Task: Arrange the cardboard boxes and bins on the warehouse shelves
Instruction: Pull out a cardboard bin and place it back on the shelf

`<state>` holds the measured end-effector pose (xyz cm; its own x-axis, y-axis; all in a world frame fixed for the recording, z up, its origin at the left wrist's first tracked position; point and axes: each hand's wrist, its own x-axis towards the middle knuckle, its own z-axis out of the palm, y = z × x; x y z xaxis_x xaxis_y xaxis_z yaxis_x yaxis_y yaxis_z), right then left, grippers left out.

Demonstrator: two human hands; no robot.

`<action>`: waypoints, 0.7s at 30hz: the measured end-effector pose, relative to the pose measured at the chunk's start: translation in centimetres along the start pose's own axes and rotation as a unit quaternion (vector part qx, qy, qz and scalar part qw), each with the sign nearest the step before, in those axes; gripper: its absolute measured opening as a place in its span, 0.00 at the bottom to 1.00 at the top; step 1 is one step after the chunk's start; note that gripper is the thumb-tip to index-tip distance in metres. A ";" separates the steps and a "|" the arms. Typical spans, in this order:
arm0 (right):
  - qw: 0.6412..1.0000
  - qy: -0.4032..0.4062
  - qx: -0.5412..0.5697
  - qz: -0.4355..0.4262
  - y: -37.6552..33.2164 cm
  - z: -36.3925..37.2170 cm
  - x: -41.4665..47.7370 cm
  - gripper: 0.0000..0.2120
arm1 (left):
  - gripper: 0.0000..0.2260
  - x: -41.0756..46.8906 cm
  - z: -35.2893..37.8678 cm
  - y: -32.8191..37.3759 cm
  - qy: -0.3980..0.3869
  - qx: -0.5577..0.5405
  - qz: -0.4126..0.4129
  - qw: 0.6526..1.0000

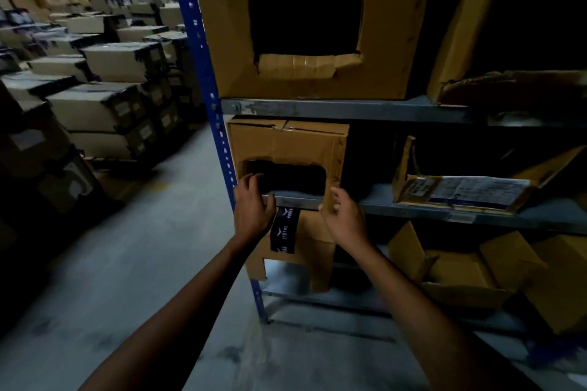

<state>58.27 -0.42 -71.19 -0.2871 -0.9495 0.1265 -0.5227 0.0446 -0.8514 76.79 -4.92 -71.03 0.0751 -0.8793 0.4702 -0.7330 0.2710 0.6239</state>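
A cardboard box (287, 143) with a cut-out front opening stands on the middle shelf (413, 209), hard against the blue upright (203, 51). My left hand (252, 209) is at the box's lower left corner, its fingers reaching into the opening's edge. The lower right front corner of the box is where my right hand (344, 219) sits, fingers loosely curled and thumb touching the cardboard. Whether either hand truly grips the box is unclear. A larger cut-out box (228, 51) sits on the shelf above. Below stands a box with a black label (284, 230).
A torn flat box with printed labels (460, 190) lies on the middle shelf to the right. Open cartons (460, 273) fill the lower shelf on the right. Stacks of taped cartons (104, 82) line the left side of the grey floor aisle (143, 263).
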 end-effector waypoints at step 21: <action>0.972 0.125 0.044 0.195 1.7 4.7 12.5 0.22 | 0.16 10.1 4.5 -6.9 0.018 -0.099 -0.248 0.964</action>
<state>57.52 -13.70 -73.44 -0.6406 -0.7608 -0.1036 -0.2681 0.3480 -0.8984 79.57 -17.48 -73.41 0.4086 -0.9068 0.1036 -0.4588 -0.1060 0.8822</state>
